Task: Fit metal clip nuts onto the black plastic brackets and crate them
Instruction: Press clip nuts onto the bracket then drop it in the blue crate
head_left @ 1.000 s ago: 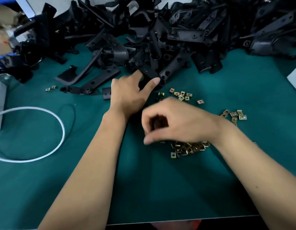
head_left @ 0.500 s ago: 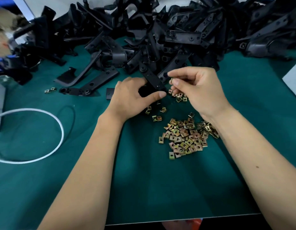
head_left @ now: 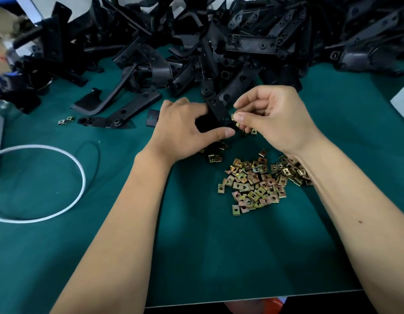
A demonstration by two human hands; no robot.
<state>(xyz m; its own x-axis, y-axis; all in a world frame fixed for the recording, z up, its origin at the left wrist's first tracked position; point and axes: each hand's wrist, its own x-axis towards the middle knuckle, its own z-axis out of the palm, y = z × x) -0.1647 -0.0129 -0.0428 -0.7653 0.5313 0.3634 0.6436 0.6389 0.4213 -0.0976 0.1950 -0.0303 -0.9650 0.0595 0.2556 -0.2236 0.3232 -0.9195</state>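
Left hand point(head_left: 185, 128) is gripping a black plastic bracket point(head_left: 218, 112), thumb curled under its near end and fingers closed over the far side; the bracket is lying flat-ish at roughly 12 o'clock from the frame centre, its far end running up toward the heap. Right hand point(head_left: 273, 118) is pinching one clip nut point(head_left: 234, 117) between thumb and forefinger, the remaining fingers curling loosely, and is holding the nut right against the bracket's 3 o'clock edge; whether the nut is already seated on that edge cannot be told.

Loose clip nuts point(head_left: 255, 184) are lying in a spread pile on the green mat point(head_left: 219, 257), at 6 o'clock from the two hands and partly tucked under the right forearm. A few stray nuts point(head_left: 214, 157) are sitting just below the left thumb.

Bracket heap point(head_left: 241, 41) is filling the 12 o'clock band of the table. Two more nuts point(head_left: 66, 120) are lying at 9 o'clock beside a single long bracket point(head_left: 119, 114). White cord point(head_left: 80, 173) is looping at 8 o'clock.
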